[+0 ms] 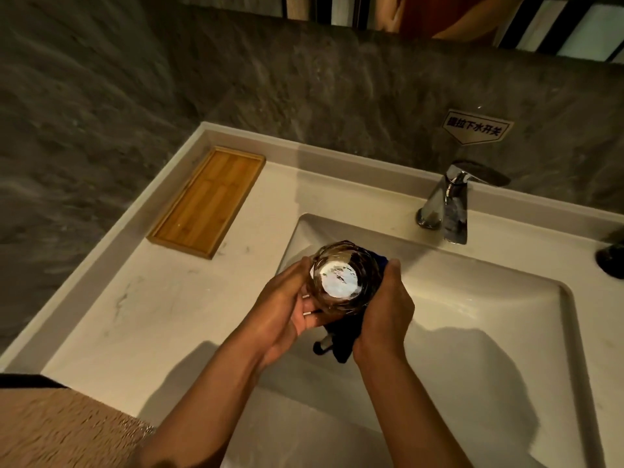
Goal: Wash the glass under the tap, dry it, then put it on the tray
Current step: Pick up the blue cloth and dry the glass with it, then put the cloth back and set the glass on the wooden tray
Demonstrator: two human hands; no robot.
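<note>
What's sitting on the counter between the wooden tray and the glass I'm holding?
Nothing: in the head view, only bare white countertop lies between the rectangular bamboo tray and the clear drinking glass.

Quick count from where I'm standing: one glass [341,280], and both my hands are on it, so two hands, left [290,312] and right [385,312]; one dark blue cloth [341,342] bunched under the glass; one tap [450,204], single lever, so just the one handle; one sink [489,298]; one wooden tray [206,201] on the counter with zero things in it; one sign [476,127] stuck on the wall; one dark round thing [611,261] at the right edge, can't tell what it is; one brown towel [60,430] bottom left
</note>
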